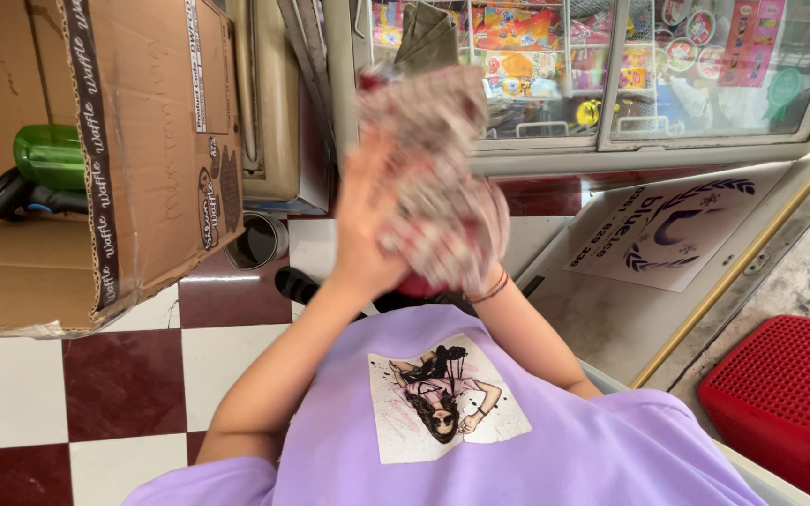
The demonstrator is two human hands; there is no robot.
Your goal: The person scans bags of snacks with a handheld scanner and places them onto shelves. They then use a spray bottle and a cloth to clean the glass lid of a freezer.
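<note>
A checked pink and beige cloth (433, 178) is bunched between both my hands, raised in front of my chest and blurred by motion. My left hand (363, 225) presses flat against the cloth's left side, fingers pointing up. My right hand (480, 262) is mostly hidden under the cloth; only its wrist with a thin bracelet shows. Below them is my purple shirt (480, 440) with a printed picture on the chest.
An open cardboard box (152, 141) at left holds a green bottle (49, 155) and a black tool. A glass-topped freezer (611, 84) stands ahead. A red plastic basket (785, 394) sits at right. A tin can (260, 239) stands on the red and white tiled floor (77, 384).
</note>
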